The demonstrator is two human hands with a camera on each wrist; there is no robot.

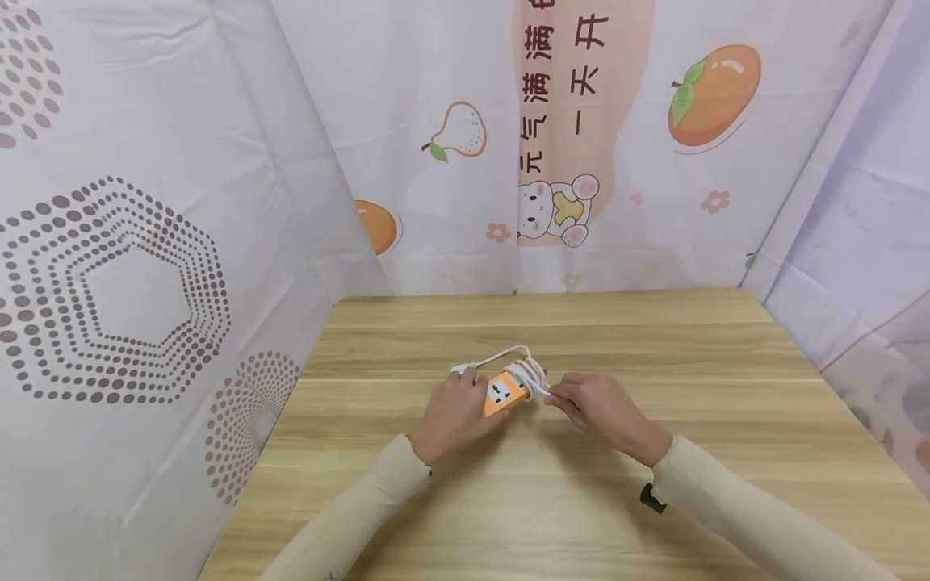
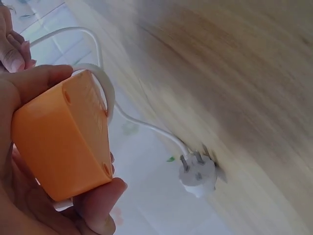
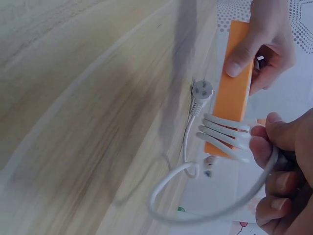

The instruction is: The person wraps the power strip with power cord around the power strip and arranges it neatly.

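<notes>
Power strip [image 1: 501,392]: orange body, white socket face, held just above the wooden table [image 1: 552,524]. Left hand [image 1: 452,411] grasps it, thumb and fingers curled round the end away from the windings. White cord [image 3: 227,123] wraps the other end, at least three turns lying side by side. Right hand [image 1: 597,407] pinches the cord between thumb and fingertips, just beside the turns; from this grip a slack loop runs toward the plug [image 2: 196,178]. Plug near left hand, apparently resting on the table, prongs exposed. Printed curtain [image 1: 436,210] hangs behind.
</notes>
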